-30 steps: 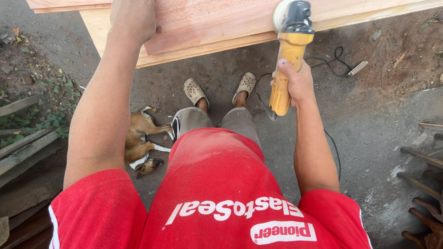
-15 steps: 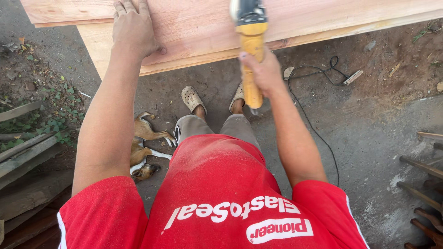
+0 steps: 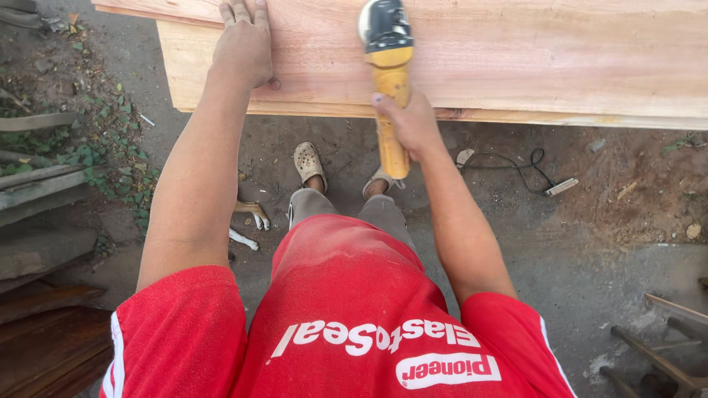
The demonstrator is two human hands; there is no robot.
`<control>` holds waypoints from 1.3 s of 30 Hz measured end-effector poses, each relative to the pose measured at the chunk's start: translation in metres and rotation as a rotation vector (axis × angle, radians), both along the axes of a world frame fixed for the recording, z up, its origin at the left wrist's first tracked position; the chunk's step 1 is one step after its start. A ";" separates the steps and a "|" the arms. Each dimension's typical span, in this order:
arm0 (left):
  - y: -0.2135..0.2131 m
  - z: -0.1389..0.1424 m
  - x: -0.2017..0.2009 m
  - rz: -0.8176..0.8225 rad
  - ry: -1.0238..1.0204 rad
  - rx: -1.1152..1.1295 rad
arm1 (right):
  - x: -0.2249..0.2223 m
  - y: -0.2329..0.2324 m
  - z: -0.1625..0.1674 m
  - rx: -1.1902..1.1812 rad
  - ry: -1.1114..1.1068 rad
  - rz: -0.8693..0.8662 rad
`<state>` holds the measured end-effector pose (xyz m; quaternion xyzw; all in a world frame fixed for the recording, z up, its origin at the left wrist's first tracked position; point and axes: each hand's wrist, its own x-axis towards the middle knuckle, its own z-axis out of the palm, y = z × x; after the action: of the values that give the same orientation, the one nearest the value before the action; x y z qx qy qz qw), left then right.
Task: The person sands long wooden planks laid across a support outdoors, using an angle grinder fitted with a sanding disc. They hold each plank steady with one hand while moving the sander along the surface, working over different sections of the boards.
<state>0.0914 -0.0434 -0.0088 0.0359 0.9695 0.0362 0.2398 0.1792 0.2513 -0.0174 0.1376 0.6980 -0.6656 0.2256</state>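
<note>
Overhead, looking down the person's own torso: the right hand [image 3: 413, 125] is wrapped tight around the yellow plastic handle of a corded angle grinder [image 3: 389, 74], whose black-and-grey head sits flat on the pale reddish wooden plank [image 3: 531, 59], near its front edge. That long grip probably gives leverage to keep the head level on the wood. The left hand [image 3: 243, 44] lies palm down on the same plank, fingers spread and flat, gripping nothing, likely pinning the board against the tool's pull. A second, paler board [image 3: 177, 66] juts out beneath. A black power cable [image 3: 509, 162] trails over the bare dirt ground [image 3: 590, 221], clear of the beige sandalled feet [image 3: 308, 161]. Weathered timbers [image 3: 37, 184] lie to the left.
</note>
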 end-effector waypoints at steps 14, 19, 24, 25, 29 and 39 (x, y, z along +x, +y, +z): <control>-0.049 0.000 0.016 0.088 -0.006 0.019 | -0.014 0.093 0.011 0.006 -0.087 -0.119; -0.029 -0.008 0.022 0.048 0.076 -0.032 | -0.012 0.136 0.004 -0.005 -0.091 -0.300; 0.001 -0.009 0.034 0.233 -0.018 0.020 | -0.013 0.151 0.007 -0.059 -0.122 -0.371; 0.001 -0.007 0.034 0.236 -0.017 0.016 | -0.015 0.140 0.005 -0.039 -0.138 -0.324; -0.007 -0.007 0.033 0.242 -0.047 -0.019 | -0.018 0.062 -0.004 -0.028 -0.147 -0.097; -0.028 -0.033 0.047 0.209 0.006 0.006 | -0.027 0.004 -0.002 0.032 -0.079 0.083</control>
<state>0.1389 -0.0712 -0.0419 -0.0644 0.9686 0.0639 0.2316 0.1518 0.2550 -0.0196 0.1383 0.7041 -0.6386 0.2780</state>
